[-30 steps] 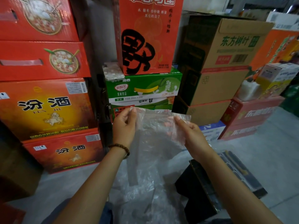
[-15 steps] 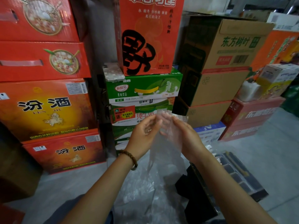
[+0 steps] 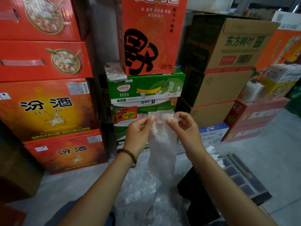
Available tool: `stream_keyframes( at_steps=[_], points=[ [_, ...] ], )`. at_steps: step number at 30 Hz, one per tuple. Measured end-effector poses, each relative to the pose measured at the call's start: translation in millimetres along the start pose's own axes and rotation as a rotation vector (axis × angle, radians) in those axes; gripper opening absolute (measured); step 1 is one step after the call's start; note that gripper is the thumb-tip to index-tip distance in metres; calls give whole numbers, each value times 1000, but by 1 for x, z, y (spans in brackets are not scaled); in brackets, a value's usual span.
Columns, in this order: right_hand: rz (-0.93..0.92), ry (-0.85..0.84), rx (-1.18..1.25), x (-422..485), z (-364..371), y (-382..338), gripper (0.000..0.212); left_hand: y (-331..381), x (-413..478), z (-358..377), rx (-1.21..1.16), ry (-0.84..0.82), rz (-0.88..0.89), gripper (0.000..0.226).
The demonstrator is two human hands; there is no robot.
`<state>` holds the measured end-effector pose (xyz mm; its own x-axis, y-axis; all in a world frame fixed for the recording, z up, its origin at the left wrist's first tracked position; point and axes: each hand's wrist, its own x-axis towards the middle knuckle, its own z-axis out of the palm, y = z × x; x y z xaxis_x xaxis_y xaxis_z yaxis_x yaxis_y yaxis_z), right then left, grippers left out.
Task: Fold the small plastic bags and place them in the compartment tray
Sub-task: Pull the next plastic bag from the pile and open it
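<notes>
While I've got both hands up on my feed, the small plastic bag [image 3: 162, 141] is pinched between them at its top edge: the left hand [image 3: 138, 132] nips the left corner between thumb and forefinger, and the right hand [image 3: 184, 128] nips the right corner the same way, its other fingers curled in. The two grips are close together, so only a short bit of edge runs taut between them. The bag itself is clear, thin and crinkly, with a milky sheen where it catches the light, and it looks gathered into a long narrow strip several layers thick. It hangs straight down from the pinches, passing between my wrists. Its bottom end runs into the heap of loose clear plastic [image 3: 138, 190] lying under the grips, and honestly I can't tell where one stops and the other starts. The compartment tray [image 3: 254, 191] is down and off to the right of the right-hand grip, past that forearm. It's dark with rows of little cells, and there's white stuff [image 3: 216, 158] in the cells at its far end, too blurry to call. A brown bead bracelet [image 3: 128, 154] sits on the left wrist, just below that grip. Behind the pinches is a green milk carton [image 3: 146, 88] with a phone [image 3: 114, 71] lying on top.
</notes>
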<state>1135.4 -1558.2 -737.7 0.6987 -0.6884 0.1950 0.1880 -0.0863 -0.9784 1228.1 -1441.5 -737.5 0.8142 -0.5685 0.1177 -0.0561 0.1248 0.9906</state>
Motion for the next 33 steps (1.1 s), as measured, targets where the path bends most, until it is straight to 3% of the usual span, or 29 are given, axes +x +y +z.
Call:
stream_keyframes(
  at_steps=[2,6,10,18,24,30,33],
  points=[
    [7,16,-56,2,-1,3,39,-1,0,1,4,-4,-16,25],
    [105,-65,49,-1,-3,-3,19,-1,-1,2,-2,-31,-33,26],
    [121,-40,77,-1,-2,-5,15,-2,-1,2,-11,-50,-46,26],
    [194,-28,156,-1,-2,-7,19,-1,-4,3,-18,-168,-56,14],
    [276,-52,201,-1,0,-8,29,-5,-3,4,24,-135,-49,7],
    [304,51,280,3,-4,-13,33,-11,-3,2,128,-146,-51,17],
    [348,12,297,3,-4,-13,37,-13,-2,2,168,-141,-38,21]
  ],
)
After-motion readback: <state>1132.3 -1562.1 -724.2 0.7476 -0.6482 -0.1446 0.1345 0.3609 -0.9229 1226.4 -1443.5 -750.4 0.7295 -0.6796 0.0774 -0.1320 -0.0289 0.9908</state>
